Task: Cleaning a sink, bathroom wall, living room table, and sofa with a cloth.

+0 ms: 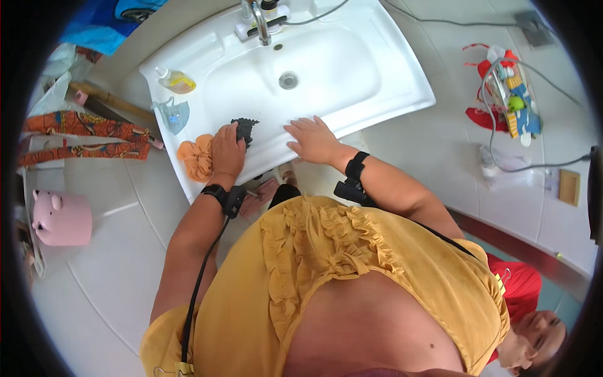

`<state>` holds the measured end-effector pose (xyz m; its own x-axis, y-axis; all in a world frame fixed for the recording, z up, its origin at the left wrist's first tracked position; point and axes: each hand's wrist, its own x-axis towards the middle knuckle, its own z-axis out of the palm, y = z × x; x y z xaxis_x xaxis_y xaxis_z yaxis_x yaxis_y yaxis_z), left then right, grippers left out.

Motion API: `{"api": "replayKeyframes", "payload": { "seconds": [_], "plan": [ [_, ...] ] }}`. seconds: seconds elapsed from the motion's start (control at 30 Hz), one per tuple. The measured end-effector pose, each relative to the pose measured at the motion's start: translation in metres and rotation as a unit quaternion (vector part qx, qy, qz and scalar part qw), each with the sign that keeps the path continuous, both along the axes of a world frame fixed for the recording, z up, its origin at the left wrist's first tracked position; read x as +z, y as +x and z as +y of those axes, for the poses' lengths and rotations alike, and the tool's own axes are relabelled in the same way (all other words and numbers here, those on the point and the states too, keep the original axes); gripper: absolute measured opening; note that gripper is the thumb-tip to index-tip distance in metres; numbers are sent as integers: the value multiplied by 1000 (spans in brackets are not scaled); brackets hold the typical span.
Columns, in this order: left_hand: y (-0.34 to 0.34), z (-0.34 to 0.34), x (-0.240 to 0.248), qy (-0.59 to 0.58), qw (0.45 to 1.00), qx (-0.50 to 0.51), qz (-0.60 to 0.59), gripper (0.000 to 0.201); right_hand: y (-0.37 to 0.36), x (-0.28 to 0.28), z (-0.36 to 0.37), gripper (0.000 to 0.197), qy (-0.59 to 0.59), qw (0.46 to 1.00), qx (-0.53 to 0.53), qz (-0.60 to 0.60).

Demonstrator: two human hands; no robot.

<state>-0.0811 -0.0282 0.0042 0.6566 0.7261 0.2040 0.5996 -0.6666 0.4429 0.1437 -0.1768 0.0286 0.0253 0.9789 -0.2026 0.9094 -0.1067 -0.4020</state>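
1. Surface: we are at a white sink (402, 78) with a broad front ledge. A chrome faucet (262, 28) stands at its back, above a round drain (287, 80).
2. Task items: a black, frilly-edged cloth item (247, 131) and an orange gathered cloth item (196, 158) lie on the sink's front left part, the orange one farther left.
3. Left hand (228, 149): on the ledge between these two, fingers against the black item. The palm side is hidden; we cannot tell whether it grips.
4. Right hand (312, 139): open and empty, fingers spread on the front rim, apart from the black item.
5. Left rim: we note a clear bottle with yellow liquid (176, 81) and, nearer us, a pale blue packet (174, 115).
6. Room, left: orange patterned cloth (85, 135); a pink animal-faced container (61, 217) by the pale tiled floor (113, 276).
7. Room, right: a cluster of colourful items (512, 94), a grey cable crossing it, and a small wooden square (570, 187). At lower right we see another person in a red top (526, 286).
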Motion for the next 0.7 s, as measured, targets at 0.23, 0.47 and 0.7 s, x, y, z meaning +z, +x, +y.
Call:
{"api": "replayKeyframes", "payload": {
  "seconds": [0.23, 0.47, 0.7],
  "plan": [
    [-2, 0, -4, -11, 1000, 5, 27, 43, 42, 18, 31, 56, -217, 952, 61, 207],
    [2, 3, 1, -24, 999, 13, 26, 49, 61, 5, 112, 60, -107, 557, -408, 716],
    [1, 3, 2, -87, 995, 43, 34, 52, 41, 14, 204, 41, -25, 287, -396, 872]
  ]
}}
